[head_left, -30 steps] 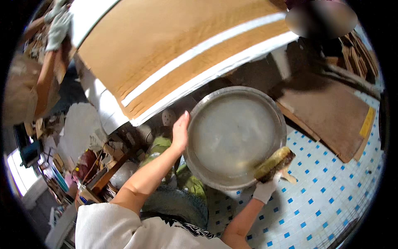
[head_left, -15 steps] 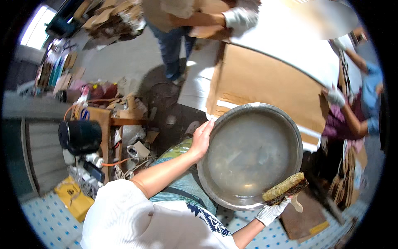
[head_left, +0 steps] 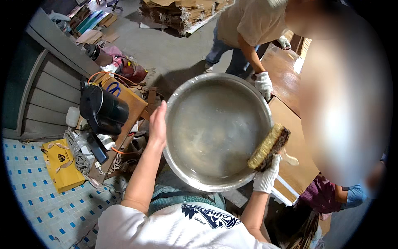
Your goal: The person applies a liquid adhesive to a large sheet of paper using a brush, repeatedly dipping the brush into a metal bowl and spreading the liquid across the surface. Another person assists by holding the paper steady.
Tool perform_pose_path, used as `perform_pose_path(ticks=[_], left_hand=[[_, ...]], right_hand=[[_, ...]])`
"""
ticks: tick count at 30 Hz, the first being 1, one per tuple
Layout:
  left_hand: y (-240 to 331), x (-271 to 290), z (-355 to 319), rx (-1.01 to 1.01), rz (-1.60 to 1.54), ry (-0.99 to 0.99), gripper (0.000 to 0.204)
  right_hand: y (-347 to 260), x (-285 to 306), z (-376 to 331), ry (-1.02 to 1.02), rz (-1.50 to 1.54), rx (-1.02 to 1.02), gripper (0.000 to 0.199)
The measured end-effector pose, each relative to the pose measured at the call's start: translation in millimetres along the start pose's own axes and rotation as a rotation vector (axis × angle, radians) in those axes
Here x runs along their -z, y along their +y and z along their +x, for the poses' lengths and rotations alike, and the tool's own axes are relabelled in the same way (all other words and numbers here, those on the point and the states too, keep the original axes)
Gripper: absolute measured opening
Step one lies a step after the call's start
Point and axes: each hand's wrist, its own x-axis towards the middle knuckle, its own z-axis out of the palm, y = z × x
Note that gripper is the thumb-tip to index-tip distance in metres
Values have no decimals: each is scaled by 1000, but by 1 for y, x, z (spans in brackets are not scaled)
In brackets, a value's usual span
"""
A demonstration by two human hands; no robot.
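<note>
A wide metal basin (head_left: 211, 77) is held up in front of me, with cloudy greyish liquid in its bottom. My bare left hand (head_left: 157, 126) grips its left rim, fingers partly hidden beyond the edge. At the lower right rim, my right hand (head_left: 267, 179), in a white knit glove, is closed round a brush (head_left: 268, 147). The brush has thick yellowish bristles, dark along one side, and a pale wooden handle end pokes out to the right. It leans over the basin's rim. Whether the right fingers also grip the basin is hidden.
At left, a wooden table (head_left: 134, 106) carries a black electric kettle (head_left: 103, 110) and cables; a yellow bag (head_left: 62, 166) lies near it. A gloved co-worker (head_left: 257, 25) stands beyond the basin at brown sheets (head_left: 290, 153). Another person's blue sleeve (head_left: 354, 197) shows at lower right. Cardboard stacks (head_left: 180, 14) lie behind.
My view has swung left. The basin, held in both hands with the brush, has moved away from the brown sheets toward the left-hand table. The co-worker's gloved hand now rests near the basin's far rim.
</note>
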Motion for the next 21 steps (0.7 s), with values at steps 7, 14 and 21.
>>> perform_pose_path(ticks=[7,14,21], left_hand=[[27,31,36,-185,-10,186,46],[36,44,79,-173,-153,260,53],[27,29,105,-133,-299,417,70]], right_hand=[[6,-90,59,-243,-28,-76,58],[12,-151,125,-312,-107,-80,57],[-6,-241,161,-380,-236,-79,56]])
